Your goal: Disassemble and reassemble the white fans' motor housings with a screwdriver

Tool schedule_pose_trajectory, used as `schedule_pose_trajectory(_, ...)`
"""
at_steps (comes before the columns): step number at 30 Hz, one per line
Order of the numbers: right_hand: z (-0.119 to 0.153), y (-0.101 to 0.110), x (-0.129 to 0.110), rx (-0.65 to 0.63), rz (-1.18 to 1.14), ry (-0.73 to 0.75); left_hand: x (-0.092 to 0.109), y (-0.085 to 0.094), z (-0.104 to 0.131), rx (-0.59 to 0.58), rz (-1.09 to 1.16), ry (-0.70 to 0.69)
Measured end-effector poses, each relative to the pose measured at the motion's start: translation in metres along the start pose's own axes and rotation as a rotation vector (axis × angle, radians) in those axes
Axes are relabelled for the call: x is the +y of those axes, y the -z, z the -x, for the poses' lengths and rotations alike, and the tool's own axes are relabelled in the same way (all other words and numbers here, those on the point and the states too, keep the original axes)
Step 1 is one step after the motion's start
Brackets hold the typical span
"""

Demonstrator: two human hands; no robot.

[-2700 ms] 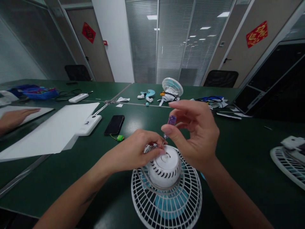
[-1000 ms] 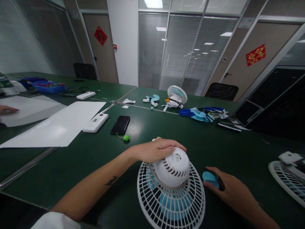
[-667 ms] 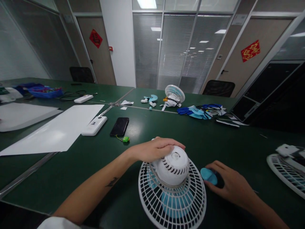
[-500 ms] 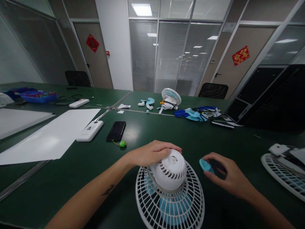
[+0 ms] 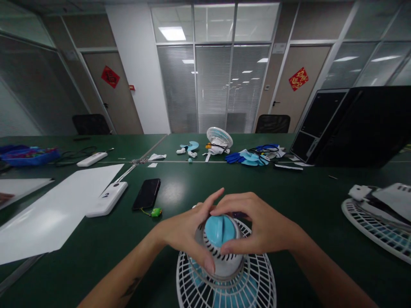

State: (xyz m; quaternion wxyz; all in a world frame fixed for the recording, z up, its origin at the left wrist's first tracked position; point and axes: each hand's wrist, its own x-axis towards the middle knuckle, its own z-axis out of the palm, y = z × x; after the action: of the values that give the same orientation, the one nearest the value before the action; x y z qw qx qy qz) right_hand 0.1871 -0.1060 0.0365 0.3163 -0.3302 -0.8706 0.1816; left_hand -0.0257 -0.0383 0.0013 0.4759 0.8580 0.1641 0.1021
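Your right hand [image 5: 261,222] pinches the blue knob [image 5: 220,231], set between your hands atop the fan housing [image 5: 226,267], which your left hand [image 5: 184,235] cups (the white box [image 5: 107,200] reads "2").

From the head, one camera is facing forward and down across the table [image 5: 199,184], catching left hand [image 5: 184,237] and right hand [image 5: 265,222] near at lower centre, blinds [image 5: 212,85] far at upper centre.

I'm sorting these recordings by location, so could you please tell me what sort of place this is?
Probably an office meeting room: a large green table fills the foreground, black chairs stand at its far side, and a glass partition with blinds runs behind.
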Motion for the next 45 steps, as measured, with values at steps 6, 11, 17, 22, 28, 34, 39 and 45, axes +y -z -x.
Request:
schedule_pose_trajectory(6, 0.0, 0.001, 0.005, 0.016, -0.058, 0.069, 0.007, -0.012, -0.006, 0.1, -0.126, 0.05)
schedule_pose_trajectory(11, 0.002, 0.002, 0.005, 0.026, -0.075, 0.092, 0.005, -0.013, -0.006, 0.112, -0.128, 0.049)
schedule_pose_trajectory(17, 0.006, 0.009, 0.0, -0.073, -0.042, 0.043, 0.004, -0.013, -0.005, 0.13, -0.117, 0.033)
schedule_pose_trajectory(22, 0.006, 0.012, 0.001, -0.112, -0.062, 0.036, 0.002, -0.013, -0.004, 0.139, -0.121, 0.023)
schedule_pose_trajectory(28, 0.004, 0.006, 0.001, -0.062, 0.008, -0.1, 0.002, -0.013, -0.004, 0.14, -0.122, 0.009)
schedule_pose_trajectory(34, 0.003, 0.005, -0.001, -0.031, 0.1, -0.151, 0.002, -0.014, -0.004, 0.152, -0.138, 0.013)
schedule_pose_trajectory(39, 0.007, 0.011, -0.001, -0.051, 0.061, -0.119, 0.006, -0.013, -0.004, 0.122, -0.132, 0.003)
schedule_pose_trajectory(45, 0.001, -0.004, -0.003, 0.04, 0.069, -0.151, 0.009, -0.013, -0.006, 0.129, -0.133, -0.004)
